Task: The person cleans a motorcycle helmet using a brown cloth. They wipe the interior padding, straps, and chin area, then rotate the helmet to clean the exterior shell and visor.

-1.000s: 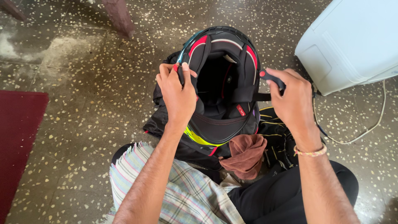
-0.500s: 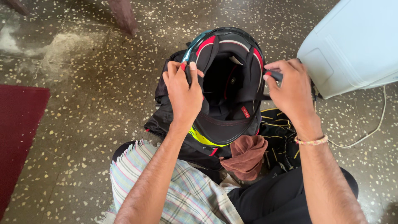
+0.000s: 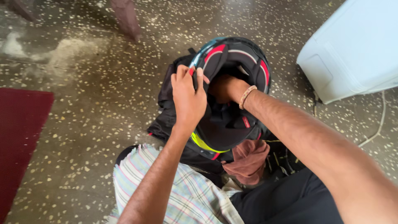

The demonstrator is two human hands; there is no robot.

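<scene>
Rug [image 3: 20,141], dark red, lies on the speckled floor [image 3: 83,83] at your far left, one of it, well apart from the work. Next comes your left hand [image 3: 187,99], its grip closed narrow on the left rim of the helmet [image 3: 232,120], fingers curled over the edge and thumb on the outside. That helmet, the only one, sits upside down on your lap, opening toward you, its long axis running from the near chin bar with its yellow-green band away to the far crown. Inside, black padding with red patches lines the shell. Your right hand [image 3: 222,88] has gone into the opening from the right, so the lining lies directly under and around it; how its grip stands you cannot tell, since the fingers are buried in the padding. A beaded bracelet [image 3: 248,95] circles that wrist. Both hands are on the helmet, the right one deeper. One reddish-brown cloth [image 3: 248,159] hangs just below the chin bar. One pale blue-white box [image 3: 352,45] stands far right, a thin cable [image 3: 379,124] trailing beside it.
</scene>
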